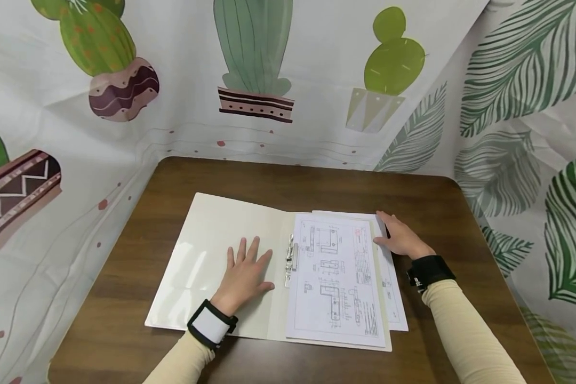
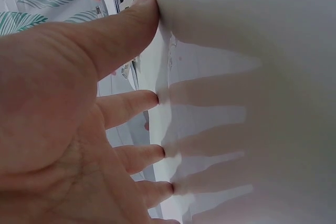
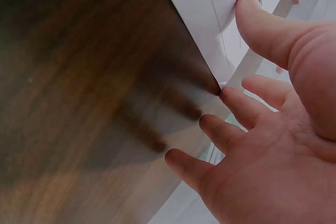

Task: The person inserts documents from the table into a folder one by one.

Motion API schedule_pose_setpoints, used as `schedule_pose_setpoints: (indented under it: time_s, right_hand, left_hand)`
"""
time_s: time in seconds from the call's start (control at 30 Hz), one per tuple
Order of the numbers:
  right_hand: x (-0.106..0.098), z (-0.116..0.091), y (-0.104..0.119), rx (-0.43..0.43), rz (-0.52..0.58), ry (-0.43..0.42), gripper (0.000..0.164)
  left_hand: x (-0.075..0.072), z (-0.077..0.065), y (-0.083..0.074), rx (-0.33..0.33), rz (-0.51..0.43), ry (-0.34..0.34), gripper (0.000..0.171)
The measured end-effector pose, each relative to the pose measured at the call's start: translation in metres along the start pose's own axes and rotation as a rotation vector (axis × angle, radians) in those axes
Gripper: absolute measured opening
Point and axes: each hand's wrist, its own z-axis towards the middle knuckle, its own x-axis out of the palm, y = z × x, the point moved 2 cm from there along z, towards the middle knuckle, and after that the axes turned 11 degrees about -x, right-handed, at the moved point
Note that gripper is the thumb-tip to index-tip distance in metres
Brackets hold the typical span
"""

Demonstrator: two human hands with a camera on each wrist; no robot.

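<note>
A cream file folder point(image 1: 211, 229) lies spread out on the table. On its left cover rests my left hand point(image 1: 245, 277), fingers apart; in the left wrist view the fingertips point(image 2: 152, 96) touch the glossy surface. A metal clip point(image 1: 289, 264) stands at the folder's spine. Technical drawings on a white sheet point(image 1: 333, 288) cover most of the right side. Another printed sheet point(image 1: 396, 309) sticks out past the folder's right edge. My right hand point(image 1: 403, 238) is at that sheet's upper right, thumb point(image 3: 249, 11) on the paper and fingers extended along its edge and the table.
The brown wooden table point(image 1: 120, 282) has rounded corners. Behind it hangs a white cloth point(image 1: 317, 128) printed with cacti, and leaf-patterned cloth point(image 1: 504, 165) hangs on the right. Both wrists wear black bands point(image 1: 432, 272).
</note>
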Motion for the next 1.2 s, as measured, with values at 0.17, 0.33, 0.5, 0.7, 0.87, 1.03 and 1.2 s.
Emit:
schedule_pose_setpoints:
  time_s: [0.17,0.33,0.5,0.7,0.87,1.03,1.2]
  right_hand:
    - [0.0,0.0,-0.002,-0.006,-0.002,-0.008,0.08]
    - [0.001,-0.001,-0.003,0.0,-0.01,-0.012,0.08]
    - [0.003,-0.002,-0.005,-0.006,-0.015,-0.02,0.079]
    - [0.005,-0.003,-0.005,-0.018,-0.042,-0.035,0.079]
    - [0.007,-0.006,-0.003,-0.016,-0.052,-0.066,0.076]
    - [0.008,-0.007,0.003,0.01,-0.051,-0.128,0.072]
    - [0.009,-0.004,0.006,0.016,0.022,-0.184,0.069]
  left_hand:
    - [-0.001,0.001,-0.001,-0.007,0.002,0.003,0.077]
    - [-0.001,0.001,0.0,-0.011,0.001,0.004,0.077]
    - [-0.001,0.001,0.0,-0.008,-0.004,0.002,0.077]
    - [0.0,0.001,-0.001,-0.007,0.0,0.006,0.077]
    - [0.0,0.002,-0.002,-0.009,-0.003,0.011,0.077]
    - [0.0,0.002,-0.001,-0.011,-0.005,0.013,0.078]
    - [-0.001,0.002,-0.001,-0.009,-0.005,0.009,0.078]
